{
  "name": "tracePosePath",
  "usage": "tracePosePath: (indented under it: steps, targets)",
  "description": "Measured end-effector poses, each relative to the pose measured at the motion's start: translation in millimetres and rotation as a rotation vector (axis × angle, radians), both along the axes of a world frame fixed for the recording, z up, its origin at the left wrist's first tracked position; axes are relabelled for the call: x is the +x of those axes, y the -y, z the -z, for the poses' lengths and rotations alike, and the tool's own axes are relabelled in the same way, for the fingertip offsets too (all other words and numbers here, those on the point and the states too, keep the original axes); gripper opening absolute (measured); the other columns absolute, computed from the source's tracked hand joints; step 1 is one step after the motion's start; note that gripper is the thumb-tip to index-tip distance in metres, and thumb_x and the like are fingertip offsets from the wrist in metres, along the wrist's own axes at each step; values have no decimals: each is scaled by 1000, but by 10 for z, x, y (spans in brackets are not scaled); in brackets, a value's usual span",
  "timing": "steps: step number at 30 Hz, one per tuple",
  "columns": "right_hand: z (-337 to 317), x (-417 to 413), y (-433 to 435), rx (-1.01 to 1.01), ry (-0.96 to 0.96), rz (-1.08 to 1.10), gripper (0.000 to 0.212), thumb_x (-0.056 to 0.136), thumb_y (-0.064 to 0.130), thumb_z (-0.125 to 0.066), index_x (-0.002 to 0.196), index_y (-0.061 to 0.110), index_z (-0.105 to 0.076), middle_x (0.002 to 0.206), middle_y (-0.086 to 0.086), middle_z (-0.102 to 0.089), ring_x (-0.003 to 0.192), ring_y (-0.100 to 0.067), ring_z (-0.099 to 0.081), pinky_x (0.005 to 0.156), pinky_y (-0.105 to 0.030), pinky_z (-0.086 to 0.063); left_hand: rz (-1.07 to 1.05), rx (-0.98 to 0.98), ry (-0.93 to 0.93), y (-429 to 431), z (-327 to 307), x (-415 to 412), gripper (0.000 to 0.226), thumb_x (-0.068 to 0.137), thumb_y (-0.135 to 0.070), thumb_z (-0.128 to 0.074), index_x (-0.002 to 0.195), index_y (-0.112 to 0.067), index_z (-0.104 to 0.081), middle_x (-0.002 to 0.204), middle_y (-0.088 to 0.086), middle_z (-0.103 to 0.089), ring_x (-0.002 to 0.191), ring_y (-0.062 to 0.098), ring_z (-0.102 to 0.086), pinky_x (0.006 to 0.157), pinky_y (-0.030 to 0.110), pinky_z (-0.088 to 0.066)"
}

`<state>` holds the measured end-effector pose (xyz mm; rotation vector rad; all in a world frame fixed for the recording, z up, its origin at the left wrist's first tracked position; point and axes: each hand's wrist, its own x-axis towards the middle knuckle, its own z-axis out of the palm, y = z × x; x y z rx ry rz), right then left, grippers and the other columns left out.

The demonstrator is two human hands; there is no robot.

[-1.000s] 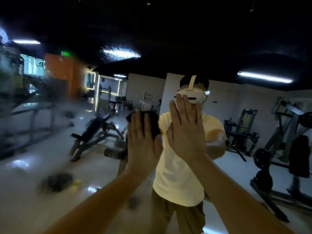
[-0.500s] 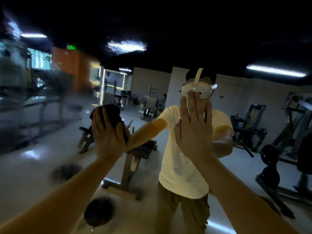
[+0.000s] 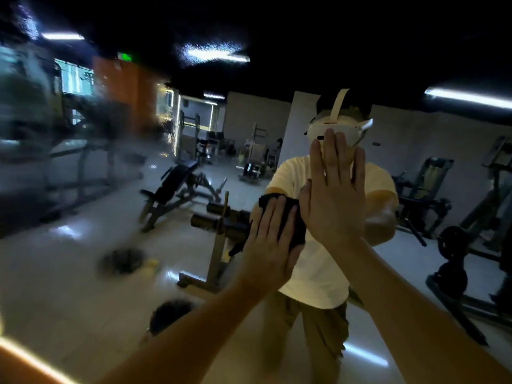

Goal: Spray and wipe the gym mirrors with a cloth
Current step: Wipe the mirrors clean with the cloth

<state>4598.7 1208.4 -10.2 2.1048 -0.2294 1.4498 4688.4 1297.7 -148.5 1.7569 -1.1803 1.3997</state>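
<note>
The left fingers [image 3: 277, 214] lie straight and a little spread, pressing the black cloth [image 3: 297, 231] flat against the mirror [image 3: 116, 212]. None of them curls round it, so only the push of the left hand [image 3: 273, 245] holds the cloth, which bulges out bunched past the fingertips and the thumb side. A quick stroke or a lighter push could let it slide from under the palm and drop. Just right of the cloth and a little above it, the right fingers [image 3: 329, 159] are straight too, and the right hand [image 3: 336, 200] is laid bare and flat on the glass. Whether its thumb touches the cloth I cannot tell. That palm will likely leave a greasy print, and it blocks any sweep of the cloth that way. Well to the left of the cloth a hazy patch [image 3: 55, 139] covers the glass, beaded with droplets. If it waits, it may dry into streaks, and a bunched cloth would likely smear it rather than lift it.
</note>
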Motion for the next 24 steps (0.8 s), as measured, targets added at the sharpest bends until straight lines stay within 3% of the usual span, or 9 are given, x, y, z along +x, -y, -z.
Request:
tracePosePath:
  steps: [2, 4, 8, 11, 15, 19, 24]
  targets:
    - [11, 12, 11, -27, 15, 2, 61, 108, 30, -14, 162, 1, -21, 169, -22, -13, 158, -36, -10, 128, -58, -7, -22, 87, 87, -168, -8, 210, 67, 111, -43, -37, 164, -8, -16, 170, 19, -17, 162, 30, -5, 132, 48, -6]
    - [13, 31, 26, -33, 28, 7, 61, 107, 26, -25, 162, 2, -20, 169, -21, -14, 158, -36, -12, 128, -55, -3, -37, 90, 45, -366, 3, 421, 67, 112, -46, -30, 165, -9, -14, 171, 19, -13, 162, 28, 2, 132, 46, 0]
    - [12, 49, 36, -37, 26, 28, 62, 108, 31, -13, 162, 3, -16, 169, -22, -15, 158, -36, -12, 128, -54, 0, -143, -147, -295, -745, 192, 820, 75, 110, -51, -21, 164, 1, -17, 170, 29, -10, 160, 42, -8, 131, 53, -9]
    - [11, 60, 18, -43, 34, 30, 63, 107, 31, -10, 162, 2, -16, 169, -22, -16, 157, -36, -14, 128, -55, -3, -162, -365, -597, -876, 351, 961, 75, 108, -47, -27, 166, -3, -7, 172, 26, -4, 159, 43, -10, 127, 61, -18]
    - [21, 49, -1, -39, 23, 71, 63, 105, 27, -19, 162, 2, -19, 169, -23, -15, 158, -37, -13, 128, -54, 1, -163, -503, -752, -649, 327, 790, 75, 109, -46, -27, 165, -1, -8, 171, 27, -8, 157, 46, -15, 125, 62, -20]
    - [-7, -3, -62, 10, 12, 62, 64, 103, 24, -36, 162, 2, -23, 169, -22, -17, 158, -36, -14, 128, -54, -1, -81, -354, -582, -321, 423, 258, 74, 111, -48, -26, 163, 2, -12, 169, 31, -11, 158, 46, -11, 127, 61, -17]
    - [476, -260, -176, 1, -196, -45, 61, 104, 29, -30, 158, 0, -33, 169, -20, -19, 158, -35, -16, 125, -60, -16, 33, -15, -186, 43, 607, -210, 69, 109, -42, -40, 163, -4, -22, 171, 25, -11, 161, 38, -13, 130, 55, -16]
